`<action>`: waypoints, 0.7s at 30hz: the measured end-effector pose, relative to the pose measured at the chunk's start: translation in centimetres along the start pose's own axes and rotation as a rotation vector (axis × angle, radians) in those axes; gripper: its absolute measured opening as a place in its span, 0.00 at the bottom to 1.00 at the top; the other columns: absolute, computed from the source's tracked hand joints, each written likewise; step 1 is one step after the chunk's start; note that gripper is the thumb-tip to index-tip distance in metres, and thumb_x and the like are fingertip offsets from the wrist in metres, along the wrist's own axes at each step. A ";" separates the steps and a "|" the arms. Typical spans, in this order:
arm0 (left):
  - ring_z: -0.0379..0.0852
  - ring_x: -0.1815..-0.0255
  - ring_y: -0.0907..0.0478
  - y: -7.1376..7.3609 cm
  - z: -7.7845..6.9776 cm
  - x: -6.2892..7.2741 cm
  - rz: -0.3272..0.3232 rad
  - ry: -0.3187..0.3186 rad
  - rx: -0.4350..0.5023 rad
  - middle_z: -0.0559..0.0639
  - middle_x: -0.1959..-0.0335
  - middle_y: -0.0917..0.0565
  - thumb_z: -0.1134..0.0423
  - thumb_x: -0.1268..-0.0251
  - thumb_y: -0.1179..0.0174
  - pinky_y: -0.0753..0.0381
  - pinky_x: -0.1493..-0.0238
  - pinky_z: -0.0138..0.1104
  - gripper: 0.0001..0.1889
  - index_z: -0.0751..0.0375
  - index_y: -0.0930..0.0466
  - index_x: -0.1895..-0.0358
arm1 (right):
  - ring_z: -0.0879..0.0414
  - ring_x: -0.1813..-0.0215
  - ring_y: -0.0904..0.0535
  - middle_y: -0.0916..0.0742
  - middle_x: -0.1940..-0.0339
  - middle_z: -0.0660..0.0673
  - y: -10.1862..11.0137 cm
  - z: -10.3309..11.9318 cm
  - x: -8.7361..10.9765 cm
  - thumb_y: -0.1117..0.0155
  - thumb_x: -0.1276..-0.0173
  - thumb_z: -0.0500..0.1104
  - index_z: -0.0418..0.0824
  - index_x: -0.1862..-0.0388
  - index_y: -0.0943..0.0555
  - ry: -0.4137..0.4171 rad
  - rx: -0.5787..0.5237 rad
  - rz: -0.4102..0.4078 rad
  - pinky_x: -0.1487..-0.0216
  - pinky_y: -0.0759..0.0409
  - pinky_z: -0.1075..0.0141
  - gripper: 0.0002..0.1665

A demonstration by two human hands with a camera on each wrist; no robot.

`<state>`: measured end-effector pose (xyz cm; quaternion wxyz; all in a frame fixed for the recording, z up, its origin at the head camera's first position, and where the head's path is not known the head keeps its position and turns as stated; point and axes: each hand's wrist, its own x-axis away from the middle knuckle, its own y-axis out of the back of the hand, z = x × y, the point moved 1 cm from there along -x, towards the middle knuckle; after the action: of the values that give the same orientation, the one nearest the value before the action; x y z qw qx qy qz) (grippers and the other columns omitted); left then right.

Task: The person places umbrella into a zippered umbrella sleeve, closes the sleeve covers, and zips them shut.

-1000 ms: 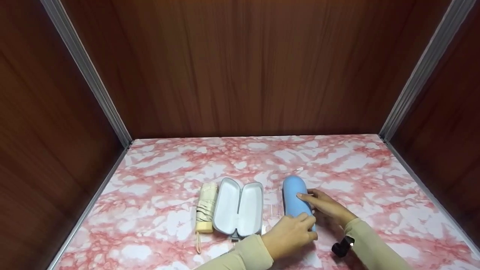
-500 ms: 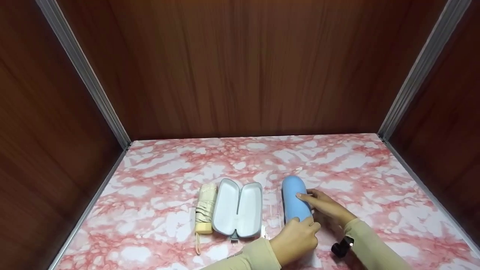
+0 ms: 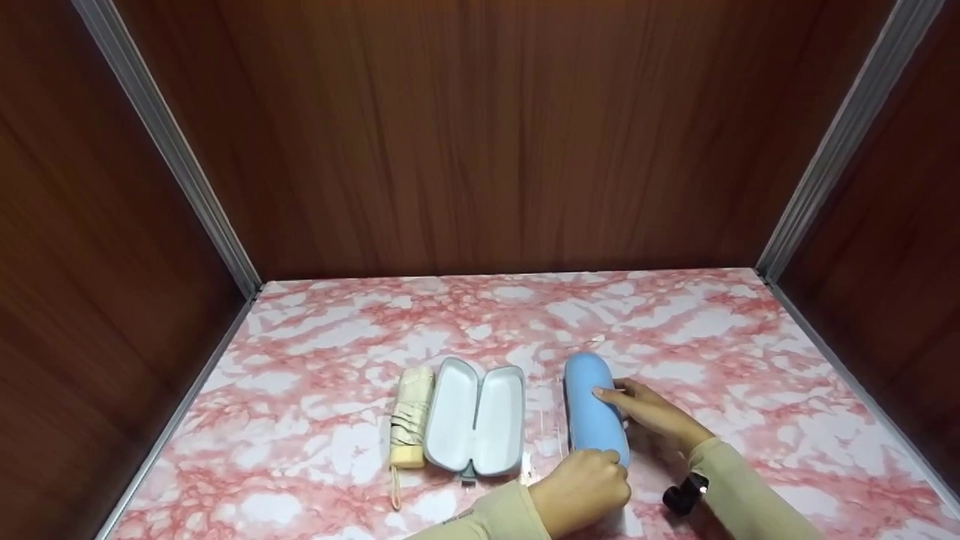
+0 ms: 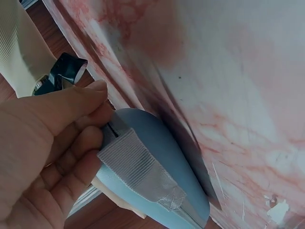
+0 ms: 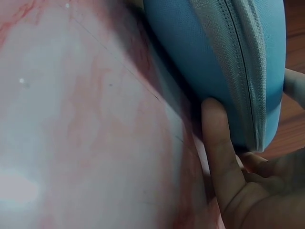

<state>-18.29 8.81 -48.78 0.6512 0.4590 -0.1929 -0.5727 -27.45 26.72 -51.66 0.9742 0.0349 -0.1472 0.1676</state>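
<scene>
A light blue hard zip case (image 3: 589, 397) lies lengthwise on the marbled table, right of the middle. A grey zipper band (image 5: 238, 62) runs along its side in the right wrist view. My right hand (image 3: 660, 416) grips the case from the right, thumb on its upper face, other fingers behind. At the near end, my left hand (image 3: 581, 491) pinches with curled fingers beside the zipper; the pull itself is hidden by the fingers (image 4: 88, 143). A grey ribbed fabric strip (image 4: 138, 162) crosses this end of the case in the left wrist view.
Left of the blue case, a grey glasses case (image 3: 501, 420) lies open with its white inside up. Against it rests a folded cream umbrella (image 3: 412, 409) with a yellow handle and loop. Dark wooden panels (image 3: 480, 150) enclose the table's back and sides.
My left hand has slid round the near end of the blue case, toward me and slightly left, uncovering more of it. The right hand and the case have stayed nearly still.
</scene>
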 end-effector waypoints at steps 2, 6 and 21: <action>0.32 0.72 0.26 0.0 -0.1 0.1 -0.022 0.000 -0.001 0.33 0.74 0.16 0.59 0.39 0.33 0.26 0.76 0.23 0.08 0.37 0.11 0.73 | 0.41 0.44 0.22 0.28 0.37 0.28 0.0 0.0 0.0 0.39 0.27 0.58 0.34 0.25 0.48 0.002 0.004 0.002 0.45 0.20 0.49 0.46; 0.33 0.73 0.26 0.0 -0.1 0.4 -0.041 0.001 -0.006 0.32 0.74 0.16 0.60 0.39 0.33 0.26 0.76 0.23 0.09 0.38 0.12 0.74 | 0.42 0.44 0.22 0.26 0.37 0.29 -0.2 0.3 0.0 0.39 0.27 0.59 0.33 0.23 0.47 0.021 0.083 -0.043 0.46 0.20 0.51 0.49; 0.34 0.75 0.25 0.2 0.5 1.6 0.011 0.057 0.077 0.35 0.76 0.17 0.60 0.42 0.31 0.26 0.78 0.23 0.07 0.41 0.12 0.75 | 0.45 0.45 0.22 0.25 0.38 0.31 0.1 0.3 -0.3 0.37 0.30 0.61 0.31 0.23 0.43 0.027 0.157 -0.088 0.47 0.21 0.57 0.51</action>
<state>-18.16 7.13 -48.80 0.6413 0.4989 -0.1985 -0.5481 -27.89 26.67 -51.45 0.9768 0.1153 -0.1187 0.1362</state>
